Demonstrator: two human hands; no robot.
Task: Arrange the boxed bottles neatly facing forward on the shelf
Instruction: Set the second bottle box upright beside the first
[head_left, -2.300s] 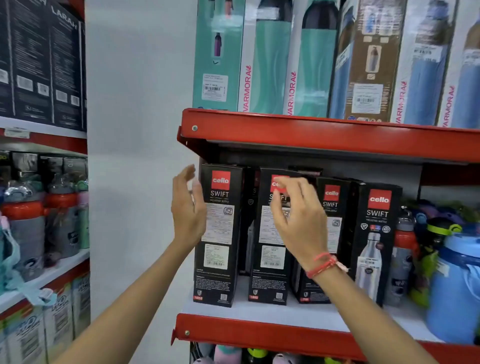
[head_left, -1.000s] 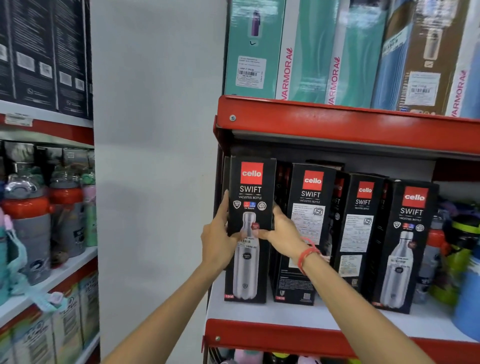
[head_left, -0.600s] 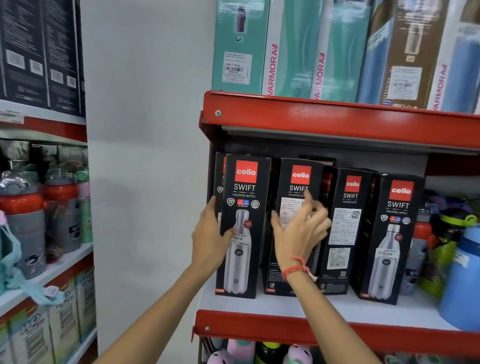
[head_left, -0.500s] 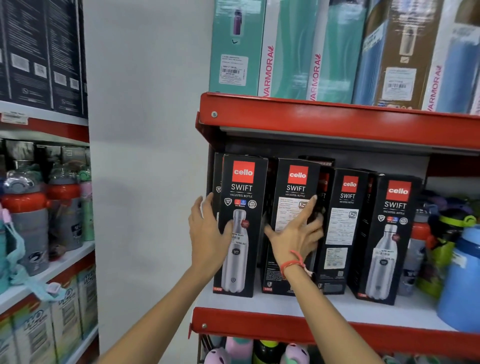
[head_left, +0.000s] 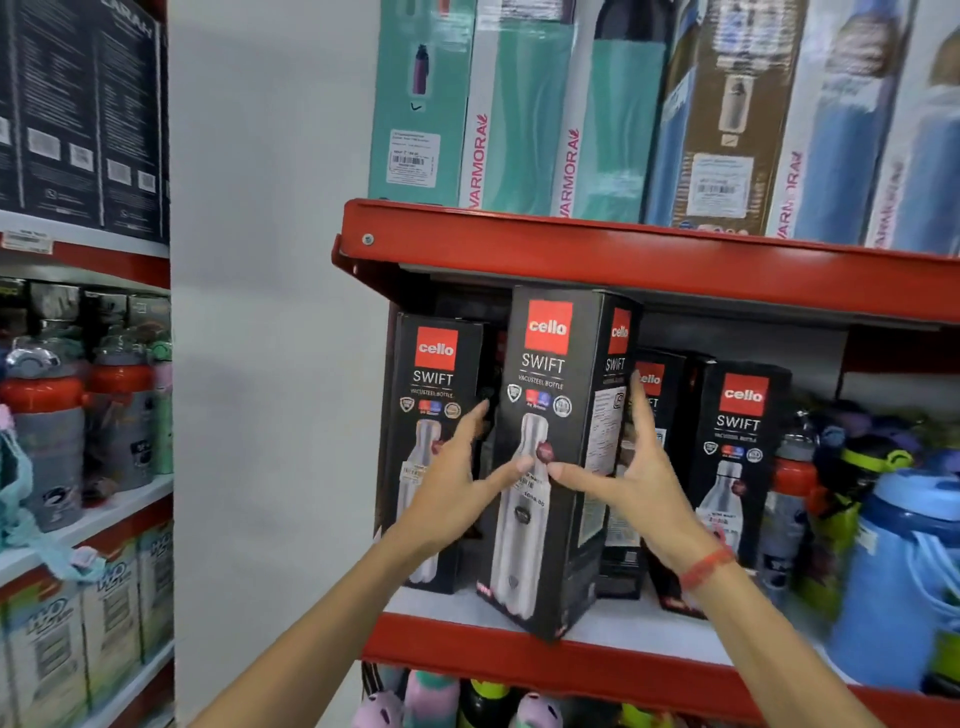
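Several black boxed bottles stand on the red-edged shelf (head_left: 613, 675). The leftmost box (head_left: 435, 374) faces forward and shows its bottle picture. The second box (head_left: 545, 364) stands at the shelf's front edge, slightly angled, picture side toward me. My left hand (head_left: 457, 493) grips its left side and my right hand (head_left: 641, 483) its right side, both thumbs on the front. Behind my right hand a third box (head_left: 655, 382) is mostly hidden. The fourth box (head_left: 740, 415) faces forward.
An upper red shelf (head_left: 623, 254) sits close above the box tops and carries tall teal and blue cartons (head_left: 519, 114). Loose bottles and a blue jug (head_left: 904, 571) crowd the shelf's right end. A white pillar (head_left: 270, 312) and another rack (head_left: 78, 415) stand to the left.
The second box, which showed its label side, now shows its bottle picture and sits further forward. My left hand left the first box and joined the right hand on the second.
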